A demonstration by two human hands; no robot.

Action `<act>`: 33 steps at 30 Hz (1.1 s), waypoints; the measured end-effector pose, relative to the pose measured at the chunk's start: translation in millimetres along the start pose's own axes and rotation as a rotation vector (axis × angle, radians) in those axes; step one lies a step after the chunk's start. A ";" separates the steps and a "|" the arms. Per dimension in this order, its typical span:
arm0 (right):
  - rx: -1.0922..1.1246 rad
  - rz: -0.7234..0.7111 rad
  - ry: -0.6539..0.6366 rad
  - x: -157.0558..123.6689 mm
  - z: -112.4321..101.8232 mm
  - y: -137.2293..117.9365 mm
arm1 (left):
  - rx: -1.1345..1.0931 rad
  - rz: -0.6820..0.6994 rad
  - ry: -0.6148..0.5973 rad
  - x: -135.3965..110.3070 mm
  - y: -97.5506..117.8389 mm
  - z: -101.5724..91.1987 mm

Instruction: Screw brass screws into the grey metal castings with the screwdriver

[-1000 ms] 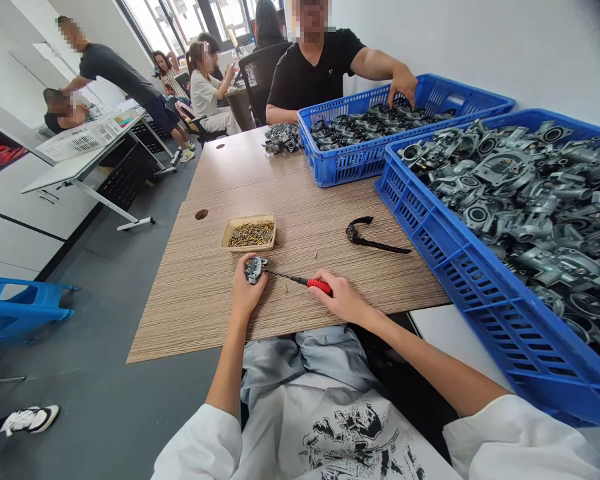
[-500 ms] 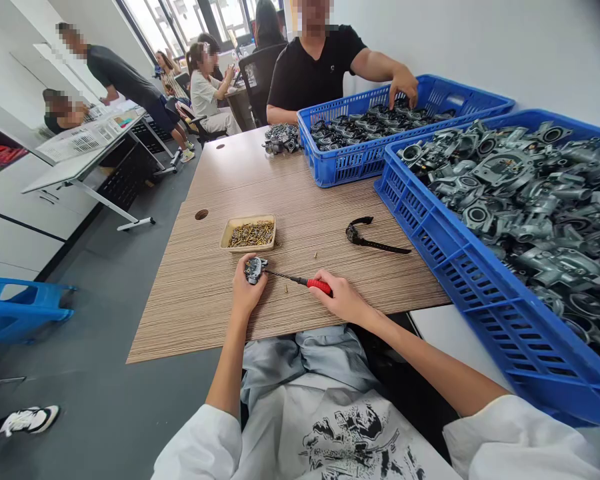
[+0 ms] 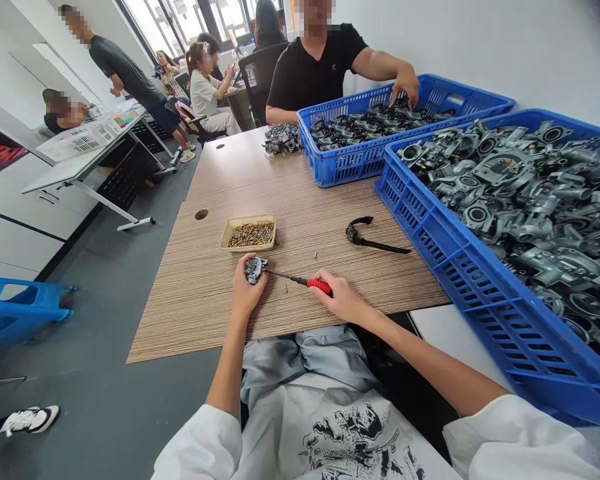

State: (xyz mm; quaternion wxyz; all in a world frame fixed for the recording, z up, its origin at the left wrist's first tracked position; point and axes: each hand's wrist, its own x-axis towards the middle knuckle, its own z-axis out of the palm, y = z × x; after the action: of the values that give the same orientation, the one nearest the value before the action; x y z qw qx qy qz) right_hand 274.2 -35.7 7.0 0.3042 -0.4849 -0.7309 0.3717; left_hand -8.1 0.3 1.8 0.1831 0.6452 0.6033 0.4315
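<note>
My left hand (image 3: 247, 288) is closed round a small grey metal carburetor body (image 3: 255, 269), held just above the table near its front edge. In my right hand (image 3: 339, 297) is a screwdriver (image 3: 319, 287) with a red and black handle. Its thin shaft points left, and the tip meets the right side of the metal part; the exact contact spot is too small to make out. Below the shaft a small brass piece (image 3: 286, 289) stands on the wood, and another small piece (image 3: 315, 255) is farther back. Beyond my left hand sits a cream tray (image 3: 223, 241) of brass pieces.
A black wristwatch (image 3: 353, 233) lies right of centre on the table (image 3: 180, 300). Two blue crates (image 3: 430, 257) of metal castings fill the right side. Across the table, a person's hand (image 3: 405, 85) reaches into the far crate. Several castings (image 3: 281, 139) are beside it.
My hands, the screwdriver and the metal part look unmoved. The co-worker's hand in the far crate has shifted very slightly. A standing person at the back left has straightened up somewhat.
</note>
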 end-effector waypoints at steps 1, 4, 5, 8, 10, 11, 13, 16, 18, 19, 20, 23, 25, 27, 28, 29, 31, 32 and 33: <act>0.002 -0.001 -0.001 0.0 0.0 -0.1 | 0.004 0.004 0.001 0.1 -0.1 0.1; 0.004 0.001 -0.003 0.0 -0.4 -0.5 | 0.008 0.007 0.002 0.2 0.1 0.2; 0.004 0.003 -0.003 0.0 -0.6 -0.7 | 0.007 0.005 0.001 0.2 0.4 0.2; 0.010 0.005 -0.006 0.0 -1.3 -1.6 | 0.002 -0.002 0.002 0.3 1.4 -0.1; 0.014 0.002 -0.007 0.0 -1.6 -2.4 | 0.001 0.001 0.004 0.2 1.6 -0.4; 0.014 0.002 -0.008 0.1 -1.8 -2.7 | 0.003 0.004 0.005 0.2 1.5 -0.5; 0.010 0.003 -0.008 0.1 -1.9 -3.1 | 0.010 0.013 0.007 0.0 1.0 -0.5; 0.012 -0.002 -0.005 0.1 -1.8 -3.1 | 0.022 0.019 0.008 -0.2 0.0 -0.3; 0.015 -0.006 -0.001 0.1 -1.6 -2.9 | 0.022 0.021 0.006 -0.2 -0.1 -0.2; 0.014 -0.006 0.000 0.1 -1.5 -2.8 | 0.021 0.021 0.005 -0.1 0.1 -0.2; 0.011 -0.005 0.001 0.1 -1.4 -2.7 | 0.020 0.021 0.005 -0.1 0.3 -0.2; 0.010 -0.004 0.001 0.1 -1.3 -2.6 | 0.018 0.016 0.002 0.2 1.1 -0.3; 0.014 -0.006 -0.001 0.1 -1.3 -2.4 | 0.013 0.013 0.002 0.2 1.3 -0.3; 0.010 -0.002 -0.004 0.2 -1.5 -2.2 | 0.004 0.008 0.003 0.1 1.0 -0.3; 0.008 0.000 -0.006 0.2 -1.6 -2.1 | -0.001 0.005 0.003 0.0 0.6 -0.2; 0.007 0.002 -0.007 0.2 -1.7 -2.1 | -0.005 0.002 0.002 -0.1 0.2 -0.1; 0.010 0.003 -0.011 0.1 -2.1 -2.4 | -0.008 -0.004 0.001 -0.2 -0.6 0.0; 0.013 0.003 -0.013 0.1 -2.2 -2.7 | -0.008 -0.006 0.001 -0.3 -0.8 0.1; 0.016 0.004 -0.015 0.0 -2.4 -2.9 | -0.009 -0.007 0.001 -0.3 -0.9 0.2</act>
State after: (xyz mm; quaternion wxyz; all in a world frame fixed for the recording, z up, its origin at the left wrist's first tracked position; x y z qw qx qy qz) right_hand 274.7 -35.9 10.8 0.3017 -0.4812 -0.7292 0.3817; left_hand -8.4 0.2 1.0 0.1873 0.6420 0.6037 0.4339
